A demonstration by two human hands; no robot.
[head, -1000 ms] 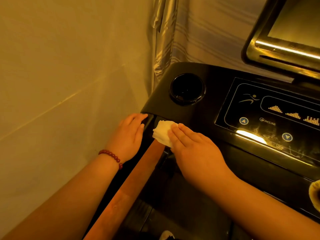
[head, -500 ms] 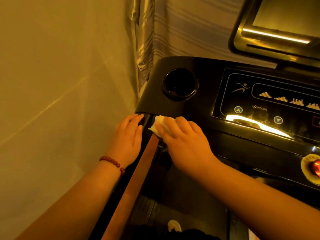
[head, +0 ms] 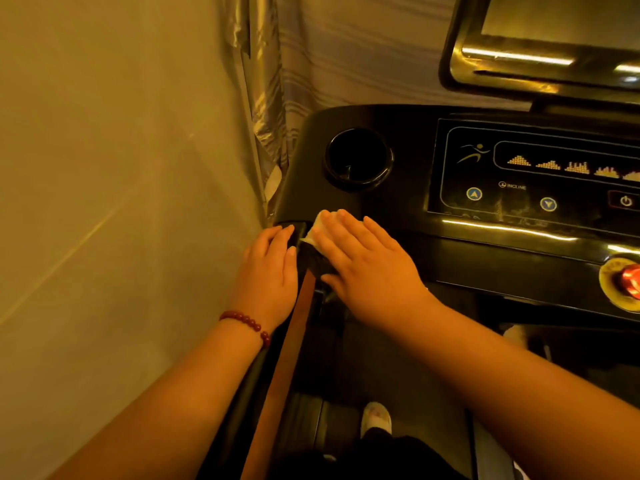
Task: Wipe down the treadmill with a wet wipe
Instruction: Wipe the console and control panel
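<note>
The wipe (head: pixel 316 229) was pressed flat on the near left corner of the treadmill (head: pixel 408 216), just near of the cup holder (head: pixel 358 159), where the handrail (head: pixel 303 258) joined it. It was kept under the straight, spread fingers of the right hand (head: pixel 367 268), unclenched, probably so that a broad patch was rubbed at once. The left hand (head: pixel 268 271) was laid released on the handrail, just left of the wipe, seemingly as a brace.

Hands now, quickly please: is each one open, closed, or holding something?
Left hand: open, resting on the handrail.
Right hand: open, flat fingers pressing the wipe on the console.
</note>
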